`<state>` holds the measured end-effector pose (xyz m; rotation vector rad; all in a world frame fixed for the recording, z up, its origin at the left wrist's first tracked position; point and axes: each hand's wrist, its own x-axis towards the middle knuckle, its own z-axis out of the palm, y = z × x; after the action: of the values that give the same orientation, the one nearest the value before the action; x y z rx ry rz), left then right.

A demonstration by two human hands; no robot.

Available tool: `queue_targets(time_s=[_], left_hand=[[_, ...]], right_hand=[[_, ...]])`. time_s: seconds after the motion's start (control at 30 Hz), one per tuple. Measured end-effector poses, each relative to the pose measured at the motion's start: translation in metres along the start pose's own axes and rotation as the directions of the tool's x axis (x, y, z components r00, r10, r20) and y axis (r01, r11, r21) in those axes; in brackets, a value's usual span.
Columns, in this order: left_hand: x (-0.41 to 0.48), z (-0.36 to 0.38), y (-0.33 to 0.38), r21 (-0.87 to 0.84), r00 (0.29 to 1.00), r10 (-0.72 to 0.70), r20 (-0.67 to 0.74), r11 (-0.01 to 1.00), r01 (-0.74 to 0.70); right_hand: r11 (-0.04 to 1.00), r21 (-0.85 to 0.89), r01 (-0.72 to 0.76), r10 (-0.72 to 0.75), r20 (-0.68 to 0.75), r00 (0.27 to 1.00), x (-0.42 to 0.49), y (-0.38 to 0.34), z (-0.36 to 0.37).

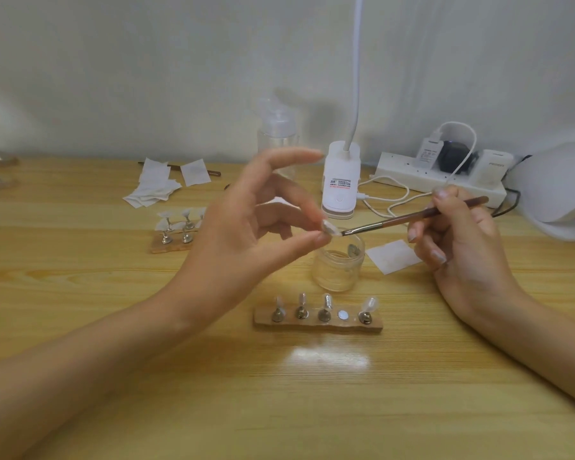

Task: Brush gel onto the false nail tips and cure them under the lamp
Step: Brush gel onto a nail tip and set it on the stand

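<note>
My left hand (263, 220) pinches a clear false nail tip (330, 229) on its small stand between thumb and a finger, above the open glass gel jar (338, 267). In my right hand (462, 240) is a brown-handled brush (412, 216), and its bristles touch the held tip. A wooden holder bar (317, 323) in front of the jar carries several tips on metal stands, with one magnet spot bare. The white curing lamp (558, 194) sits at the far right.
A second wooden holder (173, 242) with tips stands at left behind my left hand. White wipes (160, 185) lie at the back left and one (394, 257) right of the jar. A clip desk lamp (341, 180), a clear bottle (276, 141) and a power strip (445, 175) line the wall.
</note>
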<state>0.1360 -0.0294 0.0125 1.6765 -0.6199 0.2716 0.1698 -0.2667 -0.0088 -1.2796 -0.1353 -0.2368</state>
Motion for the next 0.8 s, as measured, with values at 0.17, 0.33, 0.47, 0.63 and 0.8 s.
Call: queue_targets(time_s=[0.17, 0.33, 0.47, 0.63, 0.8], left_hand=[[-0.014, 0.018, 0.019, 0.270, 0.953, 0.161, 0.258, 0.935, -0.231], [-0.028, 0.029, 0.017, 0.616, 0.904, 0.230, 0.361, 0.669, -0.417], [-0.030, 0.029, 0.010, 0.683, 0.924, 0.218, 0.313, 0.625, -0.379], [-0.031, 0.029, 0.005, 0.751, 0.963, 0.114, 0.244, 0.606, -0.262], [-0.029, 0.027, 0.004, 0.750, 0.975, -0.003, 0.223, 0.640, -0.169]], right_hand=[[1.000, -0.002, 0.009, -0.009, 0.014, 1.000, 0.000, 0.001, 0.000], [1.000, 0.012, -0.004, 0.004, -0.018, 1.000, 0.001, 0.003, 0.000], [1.000, 0.002, -0.010, 0.010, 0.006, 1.000, 0.001, 0.003, -0.001], [1.000, -0.012, -0.010, 0.010, 0.002, 1.000, 0.000, 0.001, 0.001], [1.000, -0.001, -0.023, 0.023, -0.005, 1.000, 0.000, 0.000, 0.002]])
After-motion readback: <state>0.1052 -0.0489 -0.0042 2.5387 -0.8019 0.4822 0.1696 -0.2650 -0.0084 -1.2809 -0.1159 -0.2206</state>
